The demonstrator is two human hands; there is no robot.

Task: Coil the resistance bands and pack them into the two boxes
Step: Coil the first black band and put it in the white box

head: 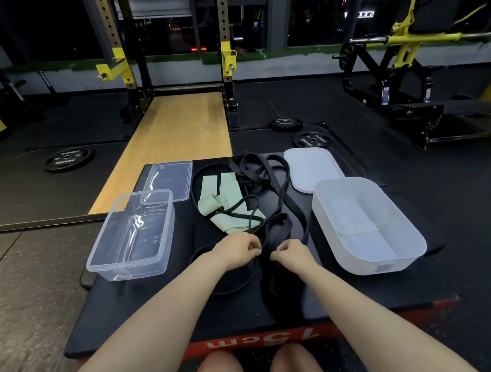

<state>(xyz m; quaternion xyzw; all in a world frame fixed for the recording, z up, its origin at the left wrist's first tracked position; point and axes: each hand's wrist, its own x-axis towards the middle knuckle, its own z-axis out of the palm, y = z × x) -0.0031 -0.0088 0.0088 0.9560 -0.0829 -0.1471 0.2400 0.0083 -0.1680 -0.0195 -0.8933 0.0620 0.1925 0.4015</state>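
Note:
A tangle of black resistance bands (269, 181) lies in the middle of a black platform (165, 312), with a pale green flat band (228, 198) mixed in. My left hand (239, 250) and my right hand (290, 253) are both pinched on a wide black band (275, 229) at the near end of the heap, a few centimetres apart. A clear plastic box (133, 237) stands empty to the left. A white box (366, 225) stands empty to the right.
A clear lid (168, 180) lies behind the clear box and a white lid (311, 168) behind the white box. Weight plates (66, 159) rest on the floor beyond, with a squat rack (226, 58) on a wooden strip and a yellow machine (402, 49) at the right.

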